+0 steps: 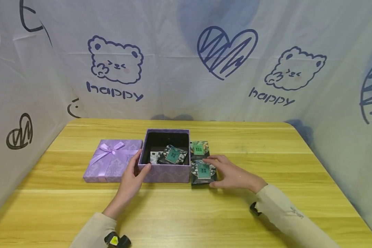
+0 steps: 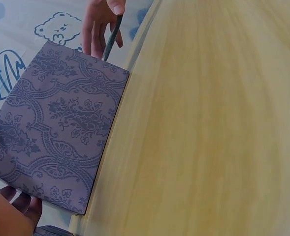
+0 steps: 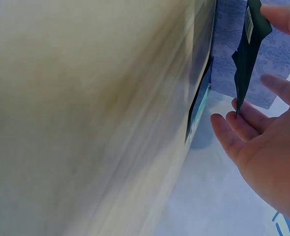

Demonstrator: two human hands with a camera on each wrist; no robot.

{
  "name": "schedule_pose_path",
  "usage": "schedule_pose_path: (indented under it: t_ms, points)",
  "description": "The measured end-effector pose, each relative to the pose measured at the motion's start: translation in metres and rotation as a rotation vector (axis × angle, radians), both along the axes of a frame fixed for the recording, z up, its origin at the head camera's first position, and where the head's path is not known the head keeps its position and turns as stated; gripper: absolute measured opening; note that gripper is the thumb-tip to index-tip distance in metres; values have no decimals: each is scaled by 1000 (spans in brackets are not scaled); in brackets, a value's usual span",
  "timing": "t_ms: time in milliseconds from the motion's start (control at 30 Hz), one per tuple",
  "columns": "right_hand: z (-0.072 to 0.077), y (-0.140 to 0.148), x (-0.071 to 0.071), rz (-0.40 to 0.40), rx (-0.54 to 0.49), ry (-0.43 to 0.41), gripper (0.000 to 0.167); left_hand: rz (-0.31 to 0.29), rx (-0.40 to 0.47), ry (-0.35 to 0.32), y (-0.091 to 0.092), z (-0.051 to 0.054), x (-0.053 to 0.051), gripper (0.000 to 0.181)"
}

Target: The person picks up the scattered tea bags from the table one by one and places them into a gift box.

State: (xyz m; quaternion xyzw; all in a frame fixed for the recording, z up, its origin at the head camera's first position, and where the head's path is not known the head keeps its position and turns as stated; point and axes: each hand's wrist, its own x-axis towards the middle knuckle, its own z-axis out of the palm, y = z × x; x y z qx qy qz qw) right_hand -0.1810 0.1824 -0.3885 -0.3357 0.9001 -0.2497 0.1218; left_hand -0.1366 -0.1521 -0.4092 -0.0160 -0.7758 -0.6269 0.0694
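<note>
A purple patterned gift box (image 1: 165, 174) stands without its lid on the table. My left hand (image 1: 132, 179) grips its left side, thumb at the near corner and fingers along the side wall; the left wrist view shows this wall (image 2: 61, 123) close up. Inside lie a dark flat packet with a green label (image 1: 173, 155) and a whitish piece (image 1: 154, 157), partly covered. My right hand (image 1: 235, 175) holds a similar dark packet (image 1: 203, 171) by its edges, thumb on one edge and fingers on the other. In the right wrist view, this packet (image 3: 248, 59) is raised off the table.
Left of the box lies its purple lid (image 1: 111, 163) with a ribbon bow. Another green-labelled packet (image 1: 199, 149) lies flat against the box's right side, behind the held one. A white printed curtain (image 1: 173, 69) hangs behind the wooden table (image 1: 186, 213).
</note>
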Motion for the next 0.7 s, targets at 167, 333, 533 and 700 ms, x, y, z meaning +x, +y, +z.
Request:
schedule_pose_path:
  t_ms: [167,333,533,700]
  points:
    - [4,2,0,-11,-5,-8,79,3,-8,-1,0,0,0,59]
    - [9,4,-3,-21,-19,-14,77,3,-3,-4,0,0,0,60]
    - [19,5,-9,10,-43,16,74,2,-3,-13,0,2,1,61]
    - [28,8,-14,16,-62,42,72,-4,-6,-24,0,3,1,62]
